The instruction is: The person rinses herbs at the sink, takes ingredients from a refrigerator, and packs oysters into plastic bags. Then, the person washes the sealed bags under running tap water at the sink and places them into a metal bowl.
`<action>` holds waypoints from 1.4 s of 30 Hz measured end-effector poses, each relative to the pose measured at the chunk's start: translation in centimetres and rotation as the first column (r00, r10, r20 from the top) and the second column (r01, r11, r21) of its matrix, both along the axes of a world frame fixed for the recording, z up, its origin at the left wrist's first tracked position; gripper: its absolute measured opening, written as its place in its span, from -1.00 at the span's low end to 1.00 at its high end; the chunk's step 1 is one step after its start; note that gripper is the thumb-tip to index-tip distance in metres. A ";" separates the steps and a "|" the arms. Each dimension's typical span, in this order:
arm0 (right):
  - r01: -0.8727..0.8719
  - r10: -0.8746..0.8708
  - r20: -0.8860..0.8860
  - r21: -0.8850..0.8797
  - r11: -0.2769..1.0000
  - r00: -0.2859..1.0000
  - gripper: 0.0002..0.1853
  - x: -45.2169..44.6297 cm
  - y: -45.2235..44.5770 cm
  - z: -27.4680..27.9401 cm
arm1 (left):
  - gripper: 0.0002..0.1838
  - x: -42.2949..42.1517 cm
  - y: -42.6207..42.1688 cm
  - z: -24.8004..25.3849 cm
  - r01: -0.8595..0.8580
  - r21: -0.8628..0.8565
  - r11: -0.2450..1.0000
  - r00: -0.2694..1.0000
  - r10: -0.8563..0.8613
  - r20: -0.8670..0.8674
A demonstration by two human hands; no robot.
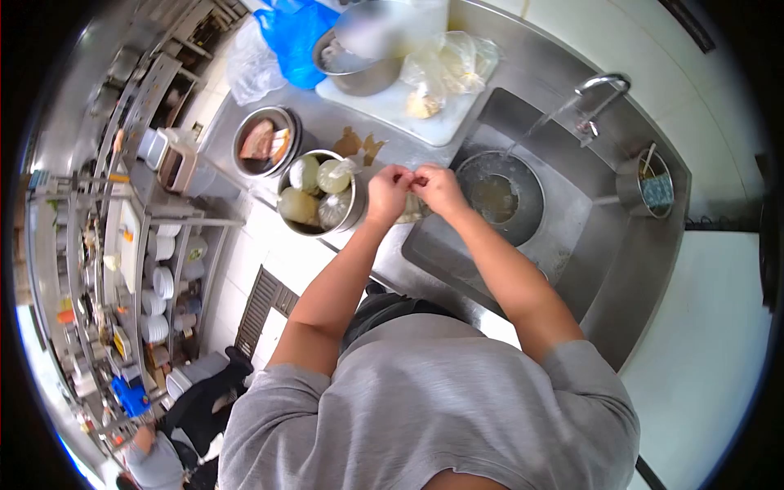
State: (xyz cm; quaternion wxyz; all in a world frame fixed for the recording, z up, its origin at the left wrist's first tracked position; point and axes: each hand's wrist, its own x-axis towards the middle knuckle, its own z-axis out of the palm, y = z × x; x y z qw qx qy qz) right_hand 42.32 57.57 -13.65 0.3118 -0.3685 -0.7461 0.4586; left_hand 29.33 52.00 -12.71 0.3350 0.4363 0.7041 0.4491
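My left hand (389,194) and my right hand (439,189) meet at the sink's near-left edge, fingers pinched together. Between and below them hangs a clear plastic bag (414,209) with pale greenish contents, partly hidden by the hands; its top seems to be in my fingertips. Left of my left hand stands a metal pot (359,211) holding several tied bags (305,174) of pale greenish contents. To the right, a round metal bowl (532,204) sits in the sink, with cloudy liquid and something brownish in it.
Water runs from the faucet (604,80) into the sink (572,237). Behind are a white cutting board (445,131), a bowl (367,80), clear bags (457,69) and a blue bag (296,37). Meat (260,140) lies in a metal container. Another person (159,457) is lower left.
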 end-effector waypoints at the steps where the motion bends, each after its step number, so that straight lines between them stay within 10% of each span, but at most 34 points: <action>1: -0.028 0.028 0.025 -0.006 1.000 0.999 -0.82 0.1 0.1 1.3 | -0.88 0.2 -0.4 1.5 0.012 0.023 1.000 1.000 -0.012 0.003; 7: 0.140 -0.095 -0.234 0.188 0.972 0.968 -0.77 3.4 -0.1 9.5 | -0.91 -3.0 -4.8 11.3 -0.178 0.277 0.944 0.932 0.071 0.355; 13: 0.261 -0.296 -0.254 -0.163 0.951 0.921 -0.80 6.5 1.6 7.7 | -0.88 -6.0 -7.7 19.0 -0.363 0.333 0.870 0.877 0.198 0.438; 21: -0.154 0.145 -0.066 -0.175 0.972 0.987 -0.84 1.6 -5.7 1.0 | -0.89 -13.7 -10.5 7.2 -0.344 0.069 0.936 0.716 0.214 0.665; 26: -0.186 0.195 0.011 -0.256 0.949 0.981 -0.67 -1.6 -8.7 -1.8 | -0.71 -13.6 -12.5 7.6 -0.470 0.041 0.882 0.858 0.445 0.257; 29: -0.145 0.131 -0.066 -0.288 0.947 0.989 -0.61 -3.7 -9.2 -0.2 | -0.61 -16.7 -14.5 5.6 -0.555 -0.273 0.786 0.758 0.613 0.225; 36: -0.173 0.186 0.029 -0.242 0.955 0.982 -0.58 -6.6 -10.2 -0.2 | -0.60 -18.4 -11.2 3.2 0.047 -0.515 0.856 0.723 0.327 0.609; 42: -0.147 0.146 0.272 -0.018 0.989 0.951 -0.62 -4.7 -16.2 -2.9 | -0.61 -18.1 -12.3 3.9 -0.025 -0.486 0.874 0.620 0.395 0.678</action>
